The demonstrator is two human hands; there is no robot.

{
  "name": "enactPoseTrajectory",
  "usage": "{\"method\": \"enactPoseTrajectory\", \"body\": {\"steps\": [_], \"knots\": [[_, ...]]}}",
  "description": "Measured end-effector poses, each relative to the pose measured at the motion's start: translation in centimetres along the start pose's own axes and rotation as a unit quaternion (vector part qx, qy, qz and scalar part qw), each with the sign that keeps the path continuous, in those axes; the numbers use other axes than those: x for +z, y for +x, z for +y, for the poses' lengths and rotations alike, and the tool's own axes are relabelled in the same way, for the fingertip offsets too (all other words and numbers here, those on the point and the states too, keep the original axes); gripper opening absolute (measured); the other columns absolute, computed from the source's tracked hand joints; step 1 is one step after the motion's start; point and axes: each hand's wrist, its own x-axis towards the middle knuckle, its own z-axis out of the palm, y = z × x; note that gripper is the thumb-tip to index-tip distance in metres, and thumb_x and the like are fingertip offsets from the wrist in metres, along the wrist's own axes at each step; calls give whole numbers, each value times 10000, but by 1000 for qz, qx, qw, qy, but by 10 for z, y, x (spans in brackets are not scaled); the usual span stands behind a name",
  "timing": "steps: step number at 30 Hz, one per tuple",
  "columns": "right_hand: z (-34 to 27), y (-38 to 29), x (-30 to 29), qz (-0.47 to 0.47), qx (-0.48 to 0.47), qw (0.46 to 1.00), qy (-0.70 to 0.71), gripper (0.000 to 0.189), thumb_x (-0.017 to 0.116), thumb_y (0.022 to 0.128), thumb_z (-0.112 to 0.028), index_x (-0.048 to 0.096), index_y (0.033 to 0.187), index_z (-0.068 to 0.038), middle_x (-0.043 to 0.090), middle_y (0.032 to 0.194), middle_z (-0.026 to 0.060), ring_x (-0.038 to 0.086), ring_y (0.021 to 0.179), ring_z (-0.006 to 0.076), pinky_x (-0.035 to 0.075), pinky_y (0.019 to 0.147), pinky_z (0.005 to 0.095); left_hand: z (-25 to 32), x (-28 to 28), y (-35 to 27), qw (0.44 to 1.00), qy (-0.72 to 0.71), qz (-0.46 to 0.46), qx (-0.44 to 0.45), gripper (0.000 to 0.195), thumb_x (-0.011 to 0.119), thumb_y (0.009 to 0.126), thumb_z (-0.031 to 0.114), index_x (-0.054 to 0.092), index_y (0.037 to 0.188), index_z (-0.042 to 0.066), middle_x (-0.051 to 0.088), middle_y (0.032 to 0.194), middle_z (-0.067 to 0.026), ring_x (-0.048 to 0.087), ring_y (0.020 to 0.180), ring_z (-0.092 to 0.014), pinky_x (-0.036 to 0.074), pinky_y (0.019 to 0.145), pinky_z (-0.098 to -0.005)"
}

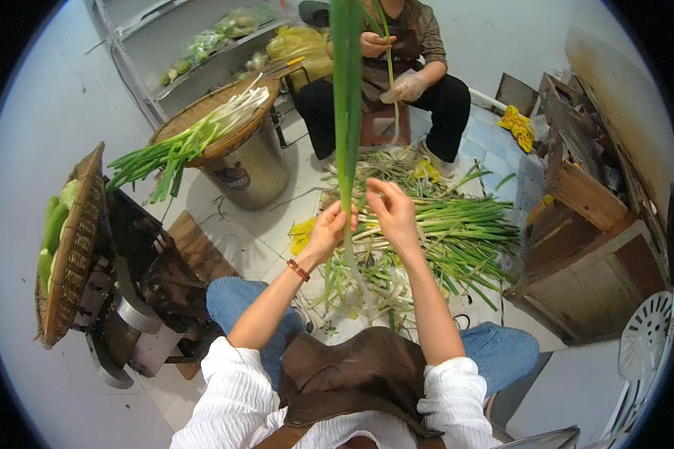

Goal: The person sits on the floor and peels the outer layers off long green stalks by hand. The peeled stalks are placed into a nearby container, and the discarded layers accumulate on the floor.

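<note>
My left hand (330, 227) is closed around the stalk of a long green onion (346, 112), which stands upright with its green leaves rising past the top edge and its pale end hanging down towards the apron. Just right of the stalk, my right hand (394, 216) is raised with bent fingers parted, and I see nothing held in it. Below and behind both hands, a large heap of green onions (466, 230) lies on the floor, leaves pointing right. Loose peelings and roots (390, 286) are scattered nearer to me.
Opposite sits a person (382, 84) holding another onion. Onions lie in a round woven basket (174, 120) on a metal bin (250, 174). At left, a woven tray (76, 269) holds green gourds. Wooden cabinet parts (590, 280) stand right; shelves (202, 59) with bagged vegetables stand behind.
</note>
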Motion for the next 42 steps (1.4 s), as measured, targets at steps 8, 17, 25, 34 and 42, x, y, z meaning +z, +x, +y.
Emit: {"method": "enactPoseTrajectory", "body": {"steps": [8,17,25,34,42], "knots": [[28,-17,9,-30,67,997,-27,95,541,812,-49,576,822,40,562,661,31,539,544,73,428,454,217,-4,29,0,993,112,23,15,326,441,920,302,481,1115,43,532,846,16,480,748,-68,417,666,-229],[-53,50,-80,0,26,981,193,206,543,876,-230,572,955,-41,624,806,42,513,634,66,442,628,225,-44,5,1,947,305,-99,-16,276,383,938,304,488,877,56,423,660,25,387,593,-71,331,550,-217],[-88,35,-113,88,22,963,254,256,450,922,-273,541,835,-50,593,711,28,334,465,5,265,439,145,-4,72,23,953,256,-157,32,252,457,904,188,487,1082,12,569,897,-45,563,840,-109,443,753,-255],[-105,17,-90,40,65,960,270,260,462,914,-278,538,795,-59,458,587,-52,343,493,2,239,426,155,79,154,47,847,419,-81,316,131,525,832,76,502,958,54,539,613,-178,565,537,-328,414,454,-376],[-61,26,-198,191,59,976,82,164,490,882,-198,542,792,-72,369,499,-85,335,444,-3,289,391,139,93,132,20,925,273,-210,160,195,511,869,162,515,738,18,440,520,-22,415,447,-103,340,437,-256]]}}
